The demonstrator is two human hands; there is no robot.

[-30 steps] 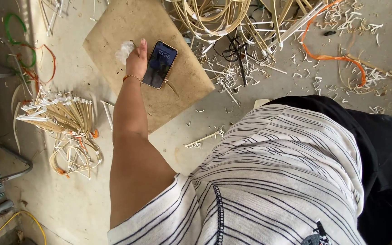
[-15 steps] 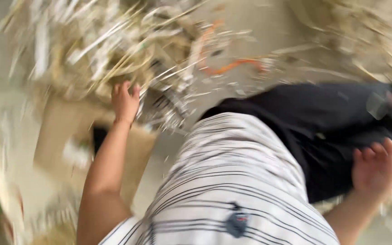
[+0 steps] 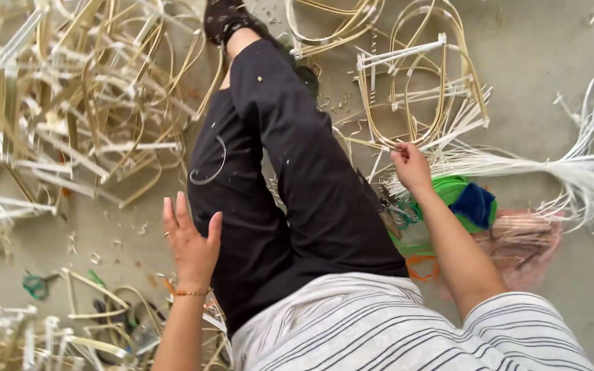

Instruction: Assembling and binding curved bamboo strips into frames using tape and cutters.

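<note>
Right now the right hand (image 3: 412,167) pinches a pale cane strip (image 3: 407,117) from the looped bundle just beyond its fingers, on the floor (image 3: 551,55). Released and flat, the left hand (image 3: 190,240) rests against the black trouser leg (image 3: 290,178) beside it.

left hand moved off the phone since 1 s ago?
Yes. The left hand has left the phone on the cardboard; it now rests open against the black trouser leg.

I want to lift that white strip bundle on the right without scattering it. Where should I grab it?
Grip the white strip bundle at its gathered waist, just right of the right hand, coming from above. There the strips lie tight together, while the far end fans out loose, so it would likely spill.
</note>
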